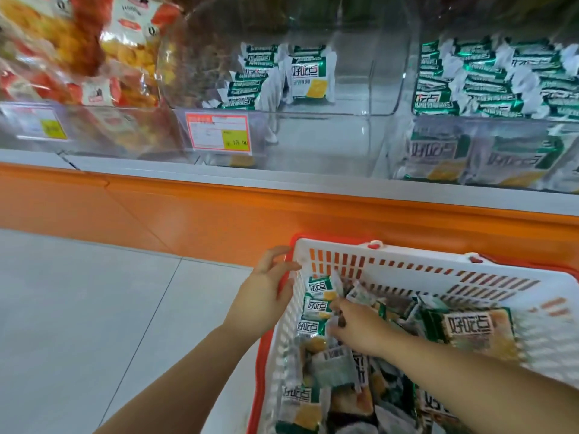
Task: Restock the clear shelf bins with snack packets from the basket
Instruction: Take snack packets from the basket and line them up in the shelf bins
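A white slotted basket (407,261) with an orange rim stands on the floor at the lower right, holding several green-and-white snack packets (316,308). My left hand (266,289) grips the basket's left rim near its far corner. My right hand (357,327) is down inside the basket, fingers curled round packets stacked against the left wall. Above, the middle clear shelf bin (313,133) holds a small stack of the same packets (308,75) at its back. The right bin (501,120) is packed with them.
An orange and grey shelf base (219,214) runs across in front of the bins. A red price label (218,132) sits on the middle bin's front. The left bin (78,57) holds red and yellow snack bags. Grey floor tiles (94,308) lie to the left.
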